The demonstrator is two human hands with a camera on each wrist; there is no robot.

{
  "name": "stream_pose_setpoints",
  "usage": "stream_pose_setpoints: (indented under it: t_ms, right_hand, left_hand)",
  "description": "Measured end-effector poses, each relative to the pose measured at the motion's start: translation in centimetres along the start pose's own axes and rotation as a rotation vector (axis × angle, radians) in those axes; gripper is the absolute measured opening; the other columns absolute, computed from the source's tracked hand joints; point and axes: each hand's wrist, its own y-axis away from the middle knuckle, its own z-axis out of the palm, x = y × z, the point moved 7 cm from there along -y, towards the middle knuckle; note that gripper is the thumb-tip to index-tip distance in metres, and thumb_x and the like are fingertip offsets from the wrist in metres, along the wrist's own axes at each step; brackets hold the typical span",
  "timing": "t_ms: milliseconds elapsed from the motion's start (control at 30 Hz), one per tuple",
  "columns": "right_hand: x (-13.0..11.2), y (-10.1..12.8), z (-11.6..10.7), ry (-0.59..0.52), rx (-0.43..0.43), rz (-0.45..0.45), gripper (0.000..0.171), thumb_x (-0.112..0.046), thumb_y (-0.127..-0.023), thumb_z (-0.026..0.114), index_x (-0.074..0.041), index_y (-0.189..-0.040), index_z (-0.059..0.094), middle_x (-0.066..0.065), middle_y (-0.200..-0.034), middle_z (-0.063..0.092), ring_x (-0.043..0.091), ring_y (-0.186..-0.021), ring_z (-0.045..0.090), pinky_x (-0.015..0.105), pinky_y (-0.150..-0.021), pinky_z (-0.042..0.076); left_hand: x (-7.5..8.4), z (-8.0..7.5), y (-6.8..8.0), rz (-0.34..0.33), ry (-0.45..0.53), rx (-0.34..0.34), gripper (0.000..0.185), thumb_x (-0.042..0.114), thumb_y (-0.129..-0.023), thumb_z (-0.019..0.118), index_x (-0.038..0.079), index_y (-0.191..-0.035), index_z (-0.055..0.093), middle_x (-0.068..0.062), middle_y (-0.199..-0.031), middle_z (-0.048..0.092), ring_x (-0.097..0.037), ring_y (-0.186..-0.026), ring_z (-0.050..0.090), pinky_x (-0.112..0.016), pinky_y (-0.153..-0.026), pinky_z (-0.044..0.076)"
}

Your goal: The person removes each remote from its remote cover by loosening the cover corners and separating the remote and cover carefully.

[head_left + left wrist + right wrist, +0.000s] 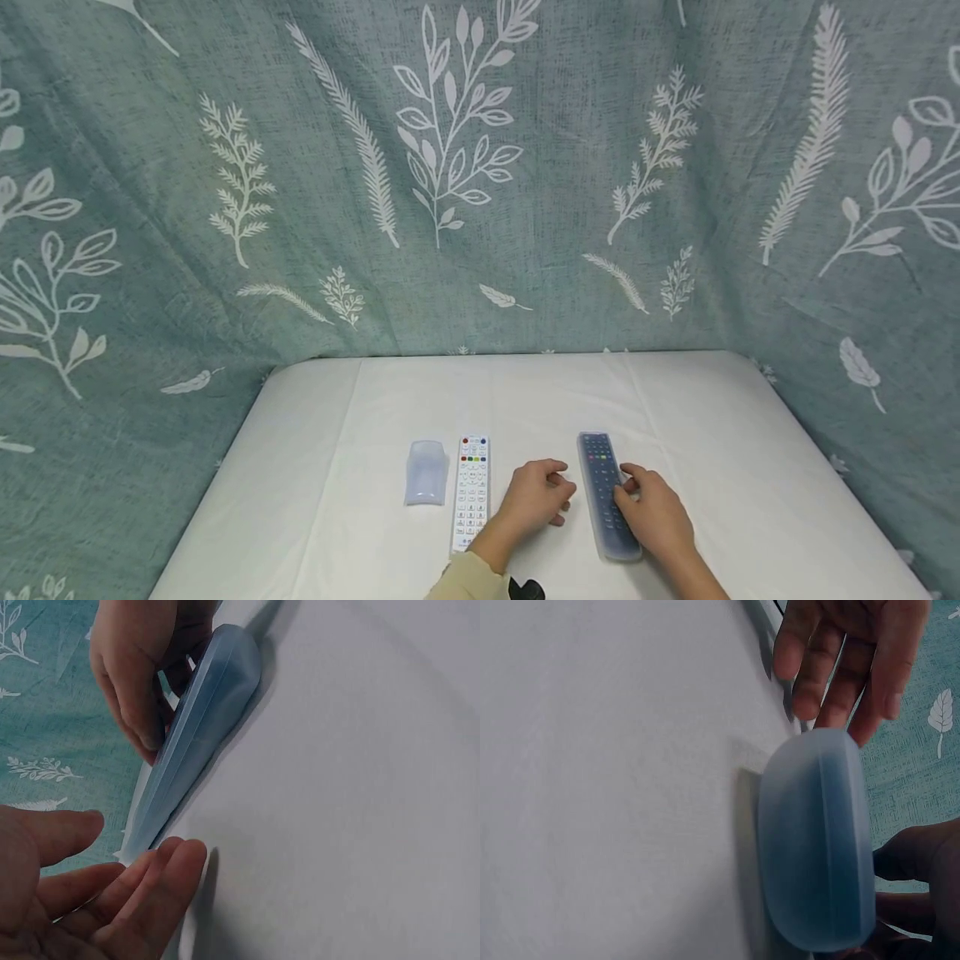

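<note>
**Two hands at a covered dark remote**

In the lower middle of the head view, a dark remote point(606, 493) inside a clear, bluish cover lies flat on the white table point(750, 467). The right hand point(654, 510) rests on the right edge of the dark remote, near its lower half, with the fingers bent onto it; the left wrist view shows these fingers pressing along the side of the cover point(199, 735). If the hand really grips it or only touches it, one cannot tell.

The left hand point(536, 493) lies just left of the dark remote, with relaxed fingers point(161, 874) that hold nothing, and a small gap stays between them.

Further left in the lower part of the frame, a white remote point(471, 490) lies bare, and an empty clear cover point(425, 472) lies just beside it. A green curtain with white leaves point(480, 167) fills the upper frame.
</note>
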Motion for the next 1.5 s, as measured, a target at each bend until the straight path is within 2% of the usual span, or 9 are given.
stream_pose_setpoints:
  t_ms: [100, 233, 433, 567, 733, 1033, 1133, 1333, 1500]
  right_hand:
    - [0.0, 0.1, 0.1, -0.007, -0.009, 0.003, 0.046, -0.020, -0.091, 0.064, 0.004, -0.130, 0.059, 0.012, -0.099, 0.067, 0.017, -0.076, 0.059, 0.031, -0.060, 0.049]
    - [0.1, 0.2, 0.3, -0.007, -0.028, 0.014, 0.046, -0.021, -0.091, 0.064, 0.004, -0.129, 0.060, 0.010, -0.098, 0.066, 0.017, -0.076, 0.058, 0.031, -0.061, 0.049]
    - [0.1, -0.1, 0.3, -0.012, -0.014, 0.012, 0.046, -0.021, -0.091, 0.066, 0.004, -0.129, 0.060, 0.011, -0.098, 0.067, 0.016, -0.076, 0.060, 0.033, -0.062, 0.052]
    - [-0.1, -0.2, 0.2, -0.026, -0.001, -0.002, 0.046, -0.020, -0.090, 0.066, 0.004, -0.129, 0.060, 0.011, -0.099, 0.068, 0.016, -0.077, 0.061, 0.034, -0.064, 0.053]
    - [-0.1, -0.1, 0.3, -0.059, 0.003, -0.007, 0.045, -0.020, -0.091, 0.067, 0.004, -0.129, 0.060, 0.010, -0.099, 0.068, 0.016, -0.078, 0.062, 0.034, -0.065, 0.052]
    - [-0.6, 0.0, 0.5, -0.124, 0.004, -0.032, 0.044, -0.019, -0.090, 0.068, 0.002, -0.128, 0.061, 0.009, -0.098, 0.067, 0.015, -0.078, 0.060, 0.028, -0.063, 0.046]
    - [-1.1, 0.1, 0.8, -0.154, -0.009, -0.034, 0.044, -0.019, -0.091, 0.067, 0.002, -0.129, 0.060, 0.009, -0.099, 0.066, 0.015, -0.079, 0.061, 0.028, -0.064, 0.048]
    - [-2.0, 0.3, 1.5, -0.223, -0.017, -0.022, 0.046, -0.020, -0.092, 0.066, 0.000, -0.133, 0.057, 0.010, -0.104, 0.066, 0.014, -0.081, 0.062, 0.027, -0.067, 0.053]
    - [-3.3, 0.3, 1.8, -0.312, -0.004, -0.026, 0.047, -0.020, -0.092, 0.068, -0.003, -0.135, 0.057, 0.010, -0.107, 0.066, 0.012, -0.082, 0.067, 0.021, -0.063, 0.054]
  left_hand:
    - [-0.3, 1.0, -0.1, -0.038, 0.045, -0.034, 0.042, 0.010, -0.091, 0.068, -0.006, -0.129, 0.060, -0.002, -0.082, 0.070, -0.017, -0.059, 0.070, -0.025, -0.049, 0.059]
    - [-0.6, 1.9, -0.1, -0.079, 0.097, -0.046, 0.043, 0.007, -0.089, 0.070, -0.008, -0.129, 0.060, -0.001, -0.081, 0.069, -0.020, -0.059, 0.071, -0.027, -0.049, 0.059]
    - [-0.3, 2.8, -0.4, -0.068, 0.107, -0.060, 0.045, -0.001, -0.086, 0.071, -0.010, -0.128, 0.059, 0.000, -0.082, 0.068, -0.019, -0.063, 0.072, -0.026, -0.051, 0.060]
    - [-0.2, 3.2, -0.5, -0.069, 0.118, -0.039, 0.047, -0.005, -0.082, 0.073, -0.010, -0.127, 0.060, 0.002, -0.083, 0.064, -0.013, -0.063, 0.071, -0.026, -0.050, 0.059]
    - [-0.1, 3.3, -0.4, -0.058, 0.136, -0.021, 0.048, -0.008, -0.080, 0.073, -0.010, -0.126, 0.061, 0.000, -0.084, 0.065, -0.014, -0.061, 0.071, -0.027, -0.050, 0.060]
    - [-0.2, 2.5, 0.1, -0.072, 0.145, 0.012, 0.048, -0.008, -0.078, 0.075, -0.007, -0.125, 0.063, -0.001, -0.084, 0.065, -0.014, -0.060, 0.070, -0.027, -0.050, 0.060]
    - [-0.7, 2.1, 0.2, -0.078, 0.152, 0.029, 0.047, -0.007, -0.079, 0.075, -0.006, -0.124, 0.064, -0.001, -0.084, 0.065, -0.012, -0.061, 0.069, -0.026, -0.051, 0.060]
    - [-0.9, 0.6, 0.5, -0.039, 0.110, 0.133, 0.041, -0.004, -0.079, 0.073, -0.001, -0.119, 0.068, 0.003, -0.081, 0.065, -0.009, -0.057, 0.066, -0.024, -0.047, 0.058]
    - [-0.7, -1.0, 1.0, -0.007, 0.061, 0.206, 0.039, 0.001, -0.081, 0.074, 0.002, -0.120, 0.069, 0.004, -0.081, 0.066, -0.008, -0.055, 0.065, -0.024, -0.044, 0.056]
